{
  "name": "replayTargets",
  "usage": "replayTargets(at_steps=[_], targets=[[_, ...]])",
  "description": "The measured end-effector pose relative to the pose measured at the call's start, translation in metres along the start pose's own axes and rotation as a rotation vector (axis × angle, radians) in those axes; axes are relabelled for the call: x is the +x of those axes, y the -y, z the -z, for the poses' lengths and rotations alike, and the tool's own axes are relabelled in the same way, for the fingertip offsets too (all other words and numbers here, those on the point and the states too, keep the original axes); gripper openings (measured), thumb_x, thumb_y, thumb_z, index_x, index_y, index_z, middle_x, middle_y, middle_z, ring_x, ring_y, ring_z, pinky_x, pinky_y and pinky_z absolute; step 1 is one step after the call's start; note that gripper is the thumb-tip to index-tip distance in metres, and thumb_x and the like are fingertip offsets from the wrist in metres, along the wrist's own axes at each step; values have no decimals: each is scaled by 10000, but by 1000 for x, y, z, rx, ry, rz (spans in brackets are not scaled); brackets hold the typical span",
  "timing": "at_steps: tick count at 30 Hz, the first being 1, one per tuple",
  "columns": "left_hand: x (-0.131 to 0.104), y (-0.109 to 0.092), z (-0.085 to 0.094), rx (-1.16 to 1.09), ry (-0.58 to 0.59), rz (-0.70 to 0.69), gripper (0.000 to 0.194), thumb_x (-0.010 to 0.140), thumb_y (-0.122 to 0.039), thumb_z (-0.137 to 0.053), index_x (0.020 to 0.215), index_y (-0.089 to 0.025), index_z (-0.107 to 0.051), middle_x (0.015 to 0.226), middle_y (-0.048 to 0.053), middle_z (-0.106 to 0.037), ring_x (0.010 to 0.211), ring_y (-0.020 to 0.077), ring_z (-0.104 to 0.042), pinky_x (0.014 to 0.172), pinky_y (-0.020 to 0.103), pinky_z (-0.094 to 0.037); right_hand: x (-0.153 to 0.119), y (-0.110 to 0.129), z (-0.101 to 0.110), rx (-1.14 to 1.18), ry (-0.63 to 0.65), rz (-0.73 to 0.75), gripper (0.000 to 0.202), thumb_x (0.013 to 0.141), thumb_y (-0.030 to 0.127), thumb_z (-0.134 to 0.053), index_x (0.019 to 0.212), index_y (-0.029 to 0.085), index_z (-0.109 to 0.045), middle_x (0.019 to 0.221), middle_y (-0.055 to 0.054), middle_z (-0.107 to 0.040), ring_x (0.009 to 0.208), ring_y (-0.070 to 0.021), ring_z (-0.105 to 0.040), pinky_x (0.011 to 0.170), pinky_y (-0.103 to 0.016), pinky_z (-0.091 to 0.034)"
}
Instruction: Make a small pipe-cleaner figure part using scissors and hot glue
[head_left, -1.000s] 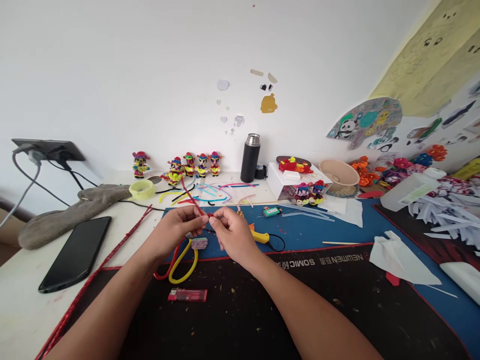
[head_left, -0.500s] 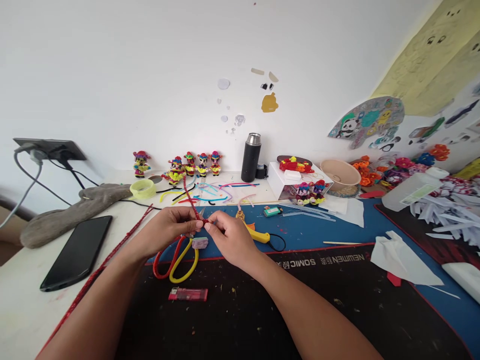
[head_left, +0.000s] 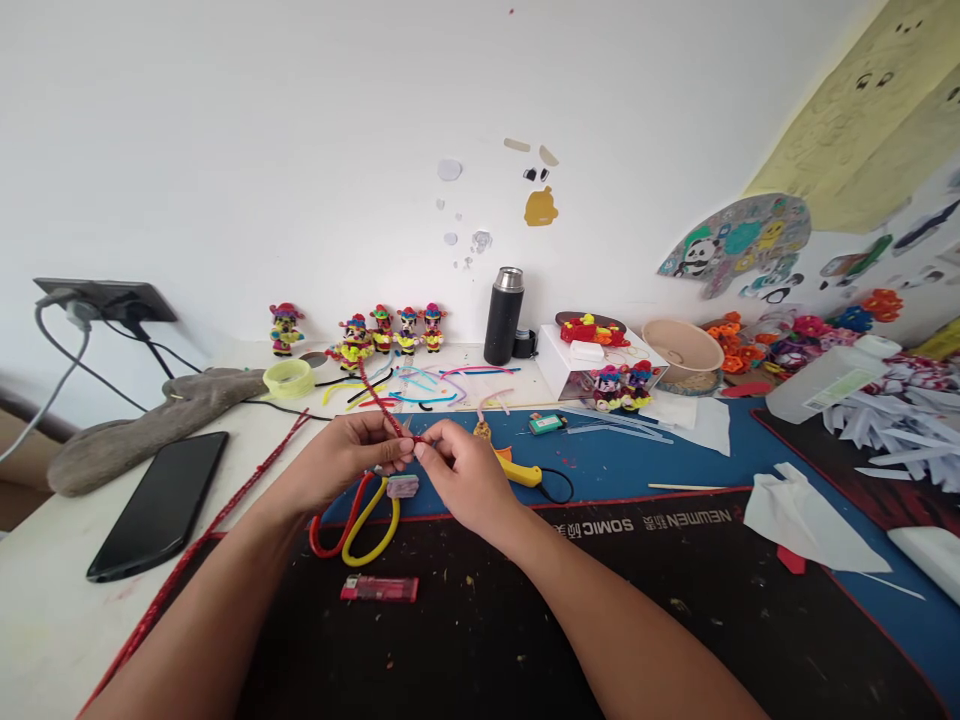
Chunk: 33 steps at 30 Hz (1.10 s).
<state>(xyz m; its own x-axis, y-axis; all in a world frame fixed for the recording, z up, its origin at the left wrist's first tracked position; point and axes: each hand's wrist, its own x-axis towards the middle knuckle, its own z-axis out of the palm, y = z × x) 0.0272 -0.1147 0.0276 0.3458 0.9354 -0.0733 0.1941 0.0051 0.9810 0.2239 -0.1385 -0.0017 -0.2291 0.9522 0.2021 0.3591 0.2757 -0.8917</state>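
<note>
Both hands pinch one red pipe cleaner [head_left: 377, 398] over the blue mat. My left hand [head_left: 367, 452] is closed on it, and its free end sticks up and away from me, toward the small figures. Close beside, my right hand [head_left: 459, 468] grips the same red strand with thumb and forefinger; the fingertips nearly touch. Below the hands lie scissors [head_left: 373, 530] with one red and one yellow handle loop, their blades mostly hidden. A small purplish block [head_left: 403, 486] rests by the handles. Nearer me is a pink lighter [head_left: 380, 588].
More red pipe cleaners [head_left: 240, 495] lie at the left near a black phone [head_left: 159, 505]. A yellow glue gun [head_left: 519, 470] sits right of my hands. Several figures [head_left: 406, 330], a black flask [head_left: 504, 318] and a white box [head_left: 555, 362] stand along the wall.
The free end of the red pipe cleaner has tilted lower and to the left. Both hands stay pinched on it, and the whole view has shifted slightly.
</note>
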Motion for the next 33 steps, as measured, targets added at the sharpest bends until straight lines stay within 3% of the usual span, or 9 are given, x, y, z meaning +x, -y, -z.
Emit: replayTargets(at_steps=[11, 16, 33], targets=[[1, -4, -10, -111, -60, 31, 411, 642, -524, -934, 765, -178, -750, 736, 49, -731, 692, 192, -657, 657, 300, -532, 2, -5, -1, 126, -9, -67, 173, 991, 393, -585, 955, 228, -623, 665, 33, -630, 479, -121, -520, 474, -242, -360], [3, 3, -11, -134, -63, 19, 410, 680, -542, -910, 804, -179, -764, 768, 63, -759, 699, 200, -679, 652, 300, -545, 2, -6, -2, 130, -24, -83, 165, 987, 394, -587, 951, 234, -610, 614, 49, -586, 457, -123, -498, 456, -241, -347], [3, -5, -15, -42, -50, 60, 453, 653, -569, -907, 809, -189, -716, 721, 15, -717, 706, 202, -658, 670, 313, -528, 4, -12, -1, 82, -28, -71, 147, 981, 358, -585, 922, 226, -611, 593, 50, -585, 450, -125, -511, 468, -244, -350]])
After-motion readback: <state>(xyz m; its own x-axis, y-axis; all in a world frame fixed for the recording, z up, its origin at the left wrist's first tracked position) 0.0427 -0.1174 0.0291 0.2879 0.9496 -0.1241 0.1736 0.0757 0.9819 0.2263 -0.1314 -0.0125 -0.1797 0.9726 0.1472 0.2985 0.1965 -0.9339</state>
